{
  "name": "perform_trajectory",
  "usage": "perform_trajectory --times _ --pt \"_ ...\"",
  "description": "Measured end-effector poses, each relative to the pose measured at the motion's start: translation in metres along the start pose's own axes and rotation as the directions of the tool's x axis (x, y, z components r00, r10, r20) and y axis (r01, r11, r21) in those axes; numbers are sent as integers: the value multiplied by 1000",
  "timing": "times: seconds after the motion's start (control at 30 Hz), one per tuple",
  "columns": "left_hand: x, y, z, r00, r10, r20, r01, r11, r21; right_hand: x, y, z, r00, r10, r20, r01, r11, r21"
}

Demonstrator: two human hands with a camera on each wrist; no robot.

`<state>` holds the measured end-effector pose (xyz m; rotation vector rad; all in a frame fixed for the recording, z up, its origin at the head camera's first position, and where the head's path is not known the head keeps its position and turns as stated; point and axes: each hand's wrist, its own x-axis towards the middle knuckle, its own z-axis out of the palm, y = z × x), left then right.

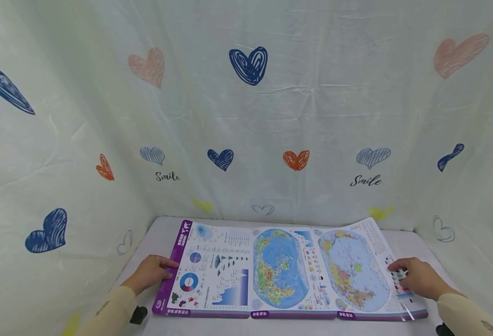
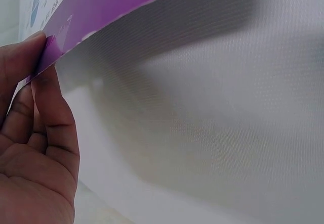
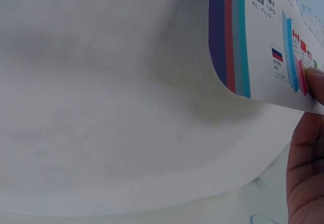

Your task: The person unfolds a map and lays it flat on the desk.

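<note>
A fold-out world map (image 1: 279, 268) with a purple border is spread across the white table. Two oval maps fill its middle and right panels, and charts cover the left one. My left hand (image 1: 147, 274) pinches the map's left edge between thumb and fingers; in the left wrist view that purple edge (image 2: 114, 14) is lifted off the table. At the other end, my right hand (image 1: 423, 278) grips the right edge, thumb on top. The right wrist view shows a rounded corner (image 3: 235, 42) with small printed flags, raised above the table.
The white table (image 1: 401, 238) has rounded back corners. Behind it and at both sides hangs a pale curtain (image 1: 271, 116) printed with hearts and the word "Smile". Small black objects (image 1: 139, 315) show by the sleeves at the wrists.
</note>
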<state>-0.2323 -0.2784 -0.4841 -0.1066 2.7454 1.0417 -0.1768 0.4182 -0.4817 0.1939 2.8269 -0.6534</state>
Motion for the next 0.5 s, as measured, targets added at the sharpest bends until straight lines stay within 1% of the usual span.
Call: perform_trajectory --times 0.2,0.3,0.4,0.5 --pt "2 -3 2 1000 13 -4 -13 1000 6 0 2 1 1000 12 17 -12 1000 15" --pt "2 -4 3 1000 16 -6 -16 1000 20 0 7 2 1000 -3 31 2 1000 14" --pt "2 -4 4 1000 17 -11 -17 999 48 0 11 2 999 -4 51 3 1000 20" --pt "2 -2 3 999 35 -28 -31 992 121 -1 12 0 998 -43 45 44 999 -15"
